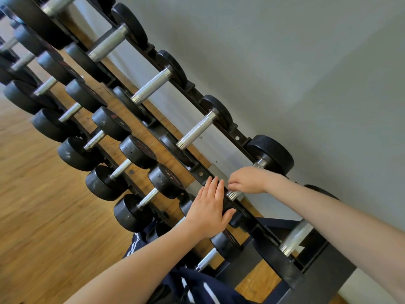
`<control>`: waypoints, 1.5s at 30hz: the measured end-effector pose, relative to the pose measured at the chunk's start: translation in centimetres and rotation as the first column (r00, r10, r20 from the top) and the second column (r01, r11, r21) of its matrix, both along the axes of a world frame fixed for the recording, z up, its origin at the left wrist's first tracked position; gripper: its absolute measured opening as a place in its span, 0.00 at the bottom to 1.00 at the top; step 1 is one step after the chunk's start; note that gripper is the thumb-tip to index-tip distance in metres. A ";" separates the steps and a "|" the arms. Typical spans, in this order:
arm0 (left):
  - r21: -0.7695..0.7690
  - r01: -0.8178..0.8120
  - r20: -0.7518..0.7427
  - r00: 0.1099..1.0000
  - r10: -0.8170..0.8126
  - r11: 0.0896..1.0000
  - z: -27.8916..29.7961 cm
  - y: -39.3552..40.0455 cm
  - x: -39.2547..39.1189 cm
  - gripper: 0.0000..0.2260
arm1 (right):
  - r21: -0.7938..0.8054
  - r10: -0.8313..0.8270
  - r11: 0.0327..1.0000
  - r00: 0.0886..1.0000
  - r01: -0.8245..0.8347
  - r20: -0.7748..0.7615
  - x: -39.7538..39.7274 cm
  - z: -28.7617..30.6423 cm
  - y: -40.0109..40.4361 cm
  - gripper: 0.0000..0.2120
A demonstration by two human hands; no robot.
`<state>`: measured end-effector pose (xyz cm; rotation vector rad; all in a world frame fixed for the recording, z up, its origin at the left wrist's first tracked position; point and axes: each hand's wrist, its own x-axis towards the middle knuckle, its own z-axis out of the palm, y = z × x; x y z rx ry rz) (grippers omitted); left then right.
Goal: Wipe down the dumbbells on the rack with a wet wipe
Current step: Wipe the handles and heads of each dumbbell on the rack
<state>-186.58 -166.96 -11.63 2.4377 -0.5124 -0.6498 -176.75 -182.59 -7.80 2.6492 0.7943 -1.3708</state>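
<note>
A black rack (198, 172) runs diagonally and carries black dumbbells with silver handles on two tiers. On the top tier, one dumbbell has its far head (271, 154) by the wall and a short piece of handle (233, 195) showing. My right hand (247, 181) curls over the middle of that handle. No wet wipe shows; anything under the palm is hidden. My left hand (210, 211) lies flat with straight fingers on the same dumbbell's near head (229, 208).
More top-tier dumbbells (197, 130) line up to the upper left and one (295, 238) lies to the lower right. Smaller dumbbells (122, 170) fill the lower tier. A grey wall (306, 62) is behind, a wooden floor (43, 205) at left, and navy striped clothing (197, 286) below.
</note>
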 end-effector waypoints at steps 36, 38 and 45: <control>0.156 0.036 -0.011 0.999 -0.035 0.987 0.4 -0.4 0.1 0.35 | 0.691 -0.948 -0.319 -0.222 0.649 -0.229 -6.3 -1.8 -0.9 0.22; 0.161 0.035 0.000 0.999 -0.035 0.986 0.4 -0.4 0.1 0.35 | 0.690 -0.949 -0.315 -0.227 0.651 -0.219 -5.8 -2.0 -0.8 0.23; 0.168 0.040 0.008 0.999 -0.042 0.985 0.4 -0.5 0.1 0.35 | 0.632 -0.901 -0.432 -0.287 0.644 -0.324 -5.9 -2.6 -0.8 0.19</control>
